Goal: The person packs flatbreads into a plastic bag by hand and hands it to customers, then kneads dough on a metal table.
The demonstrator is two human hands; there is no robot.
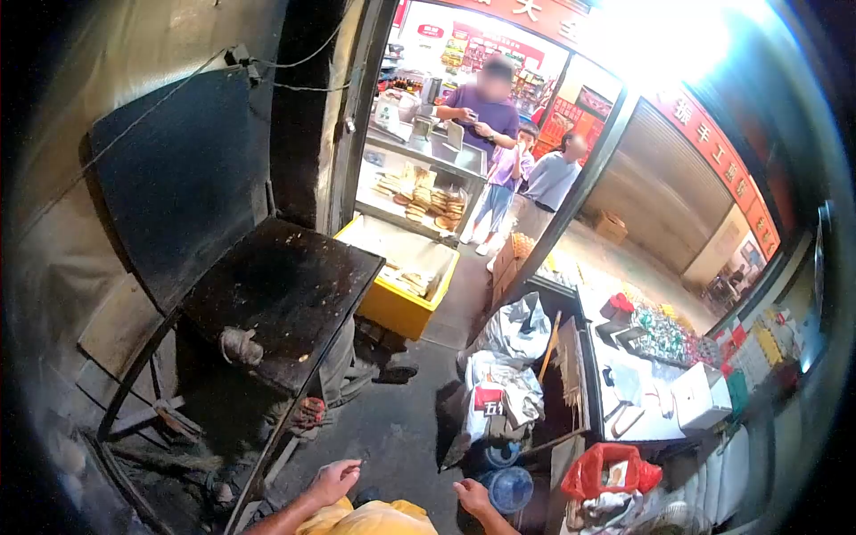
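My left hand is in front of my yellow clothing at the bottom of the view. Its fingers are loosely bent and apart, and nothing shows in them. To the right, my right hand hangs beside a blue water jug, with its thumb out and nothing visible in it; whether it touches the jug I cannot tell. Beyond the jug lean white sacks, one with a red label. A dark-topped table stands ahead on the left, with a greyish bundle at its near edge.
A yellow crate stands by the doorway beside a glass case of flatbreads. Past it, a person in purple, a child and another person stand. On the right are a white counter and a red bag.
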